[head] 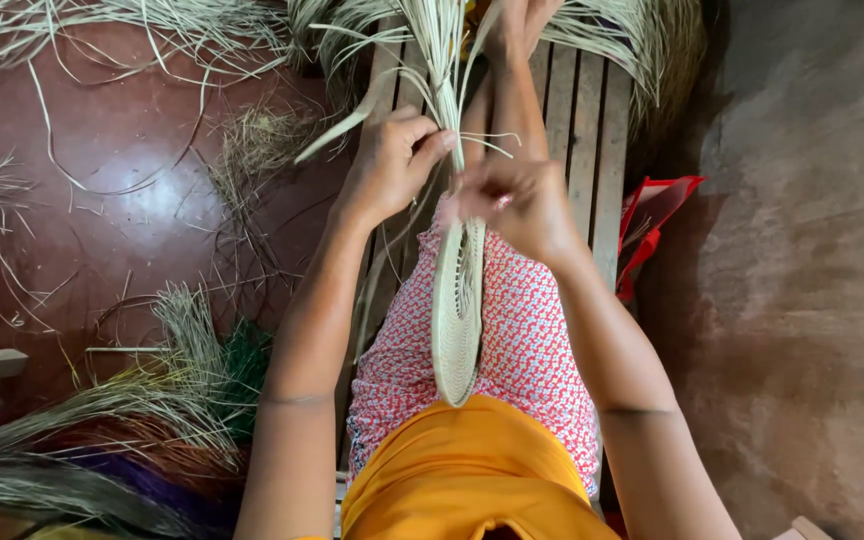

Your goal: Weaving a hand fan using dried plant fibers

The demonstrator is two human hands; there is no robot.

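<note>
A pale oval woven piece [457, 315] of dried grass stands on edge on my lap, over red-and-white patterned cloth. Long loose strands [439, 50] rise from its top end toward the far side. My left hand [389, 160] pinches these strands just above the weave. My right hand [514, 205] is closed on the top edge of the woven piece, right beside the left. My outstretched leg and foot [512, 40] lie along the wooden slatted bench [584, 110].
Loose pale grass strands [132, 30] litter the dark red floor on the left. Bundles of grass, some dyed green and purple [182, 400], lie at lower left. A red bag [652, 215] sits beside the bench on the right, next to a rough brown wall.
</note>
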